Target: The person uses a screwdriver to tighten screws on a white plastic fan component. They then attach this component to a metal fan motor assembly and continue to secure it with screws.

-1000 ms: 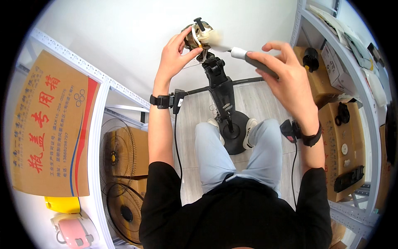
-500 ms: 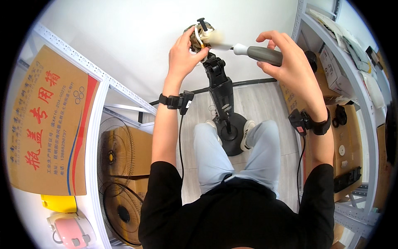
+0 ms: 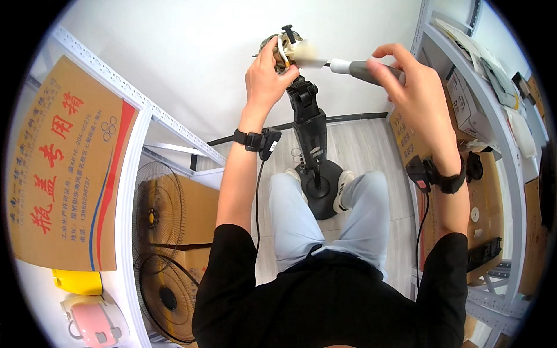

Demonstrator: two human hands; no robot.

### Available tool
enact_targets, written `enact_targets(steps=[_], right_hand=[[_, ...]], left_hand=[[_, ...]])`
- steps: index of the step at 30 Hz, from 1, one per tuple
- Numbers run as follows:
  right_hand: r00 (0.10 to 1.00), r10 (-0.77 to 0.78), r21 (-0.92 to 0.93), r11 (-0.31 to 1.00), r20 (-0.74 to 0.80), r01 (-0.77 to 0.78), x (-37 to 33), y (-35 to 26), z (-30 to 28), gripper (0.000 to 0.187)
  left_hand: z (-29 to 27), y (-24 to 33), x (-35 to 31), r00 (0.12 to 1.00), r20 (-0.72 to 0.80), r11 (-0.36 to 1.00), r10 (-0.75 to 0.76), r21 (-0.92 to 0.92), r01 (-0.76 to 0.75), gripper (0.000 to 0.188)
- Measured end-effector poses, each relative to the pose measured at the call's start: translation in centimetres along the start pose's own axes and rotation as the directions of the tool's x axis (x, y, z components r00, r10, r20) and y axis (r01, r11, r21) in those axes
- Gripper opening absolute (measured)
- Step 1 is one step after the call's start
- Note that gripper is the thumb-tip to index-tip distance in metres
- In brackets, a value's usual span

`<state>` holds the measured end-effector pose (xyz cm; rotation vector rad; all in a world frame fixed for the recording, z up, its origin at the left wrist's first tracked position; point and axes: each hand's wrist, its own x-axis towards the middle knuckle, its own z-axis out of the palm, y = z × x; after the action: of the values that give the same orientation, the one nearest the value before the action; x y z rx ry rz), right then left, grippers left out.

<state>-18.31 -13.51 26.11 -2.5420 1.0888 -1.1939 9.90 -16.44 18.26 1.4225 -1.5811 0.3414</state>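
Note:
A fan's bare motor head, with a black knob on top, sits on a black stand against the wall. My left hand is closed around the motor's left side, thumb toward the front and fingers behind. In my right hand is a brush with a grey handle and white collar. Its pale bristles are smeared by motion and reach the right side of the motor. My fingers and thumb wrap the handle's back end. The stand's round black base rests between my feet.
On the left, a white metal shelf holds a large cardboard box and a pink appliance. Two wire fan guards lean below against cartons. A shelf on the right bears boxes and papers, with loose fan parts on cardboard.
Both hands have shifted slightly to the right in the picture. The fingers of my right hand have curled in closer on the brush handle. The bristles stay at the motor, still blurred.

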Motion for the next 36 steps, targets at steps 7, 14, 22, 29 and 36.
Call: enact_targets(steps=[7, 14, 22, 29, 36], right_hand=[[0.994, -0.106, 0.083, 0.991, -0.040, 0.109, 0.0, 0.6, 1.1, 0.030], [0.985, 0.153, -0.018, 0.988, 0.075, -0.153, 0.5, -1.8, 0.4, 0.041], [0.956, -0.254, 0.020, 0.965, -0.145, 0.260, 0.4, -0.3, 1.1, 0.031], [0.981, 0.168, -0.013, 0.986, 0.095, -0.168, 1.2, -1.7, 0.5, 0.034], [0.992, -0.128, -0.012, 0.992, 0.012, 0.128, 0.6, 0.0, 0.5, 0.033]], left_hand=[[0.5, -0.9, 0.1, 0.997, -0.043, 0.998, 0.064, 0.005, -0.064, 0.069], [0.9, -1.3, -0.2, 0.990, -0.069, 0.992, 0.127, 0.023, -0.125, 0.070], [1.0, -1.0, 0.1, 0.989, -0.064, 0.991, 0.134, 0.024, -0.133, 0.070], [0.5, -1.1, -0.1, 0.991, -0.054, 0.992, 0.120, 0.033, -0.118, 0.071], [1.0, -1.1, 0.0, 0.992, -0.059, 0.993, 0.116, 0.016, -0.115, 0.070]])
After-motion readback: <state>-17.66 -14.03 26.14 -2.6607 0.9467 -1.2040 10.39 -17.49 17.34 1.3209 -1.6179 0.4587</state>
